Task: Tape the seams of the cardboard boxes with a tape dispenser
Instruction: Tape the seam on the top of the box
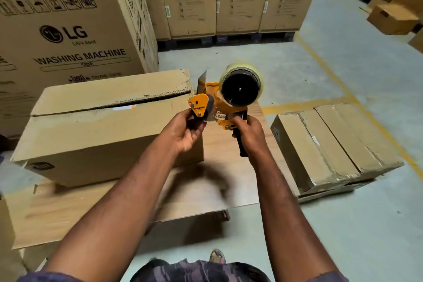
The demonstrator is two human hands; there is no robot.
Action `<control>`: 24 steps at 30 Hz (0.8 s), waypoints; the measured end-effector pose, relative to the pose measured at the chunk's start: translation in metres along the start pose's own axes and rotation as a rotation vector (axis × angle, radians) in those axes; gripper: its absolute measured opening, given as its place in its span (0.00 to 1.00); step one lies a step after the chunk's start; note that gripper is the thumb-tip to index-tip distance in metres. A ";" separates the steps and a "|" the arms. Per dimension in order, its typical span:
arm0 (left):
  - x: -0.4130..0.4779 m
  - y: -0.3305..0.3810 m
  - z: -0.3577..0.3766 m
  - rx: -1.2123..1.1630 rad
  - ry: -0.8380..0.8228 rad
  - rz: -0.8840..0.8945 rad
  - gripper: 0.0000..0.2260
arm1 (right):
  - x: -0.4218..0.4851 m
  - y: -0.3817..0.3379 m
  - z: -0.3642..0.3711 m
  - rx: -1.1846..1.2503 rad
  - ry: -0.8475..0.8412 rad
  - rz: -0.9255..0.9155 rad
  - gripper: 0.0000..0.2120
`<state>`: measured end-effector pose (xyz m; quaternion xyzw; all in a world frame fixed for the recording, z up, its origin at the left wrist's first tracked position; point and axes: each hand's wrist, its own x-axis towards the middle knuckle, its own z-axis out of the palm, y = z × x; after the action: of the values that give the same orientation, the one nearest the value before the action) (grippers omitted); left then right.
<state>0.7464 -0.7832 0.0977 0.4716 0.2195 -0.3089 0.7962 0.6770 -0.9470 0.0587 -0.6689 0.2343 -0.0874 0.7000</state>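
An orange tape dispenser [225, 101] with a roll of clear tape [240, 87] is held up in the air at the centre. My right hand [248, 133] grips its black handle. My left hand [190, 131] pinches the black roller end at the front of the dispenser. Just left of it a brown cardboard box [103, 126] sits on a flat cardboard sheet [114, 208]; its top seam gapes open. A second, lower box [332, 144] with tape along its seams lies on the floor to the right.
Tall washing machine cartons [68, 36] stand close on the left, and a row of them [242, 0] lines the back on pallets. Smaller boxes [393, 16] lie at far right. Yellow floor lines [343, 84] cross the grey concrete floor. My foot [217, 256] shows at the bottom.
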 end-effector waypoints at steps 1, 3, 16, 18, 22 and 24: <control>-0.004 0.006 -0.007 0.011 0.020 0.022 0.11 | -0.002 -0.005 0.007 -0.033 -0.010 -0.026 0.20; -0.008 0.017 -0.021 -0.027 0.027 0.076 0.09 | -0.003 -0.013 0.020 -0.075 -0.034 -0.078 0.19; -0.028 0.138 -0.180 0.053 0.210 0.362 0.11 | -0.004 -0.067 0.194 -0.544 -0.226 -0.479 0.21; -0.031 0.158 -0.210 0.088 0.246 0.401 0.12 | -0.004 -0.071 0.227 -0.602 -0.257 -0.550 0.21; -0.033 0.193 -0.277 0.167 0.314 0.471 0.13 | -0.001 -0.070 0.298 -0.700 -0.337 -0.656 0.18; -0.031 0.207 -0.310 0.174 0.361 0.474 0.11 | 0.004 -0.066 0.327 -0.735 -0.373 -0.683 0.18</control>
<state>0.8510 -0.4244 0.1024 0.6233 0.2140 -0.0434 0.7508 0.8385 -0.6614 0.1208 -0.9123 -0.1099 -0.1022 0.3811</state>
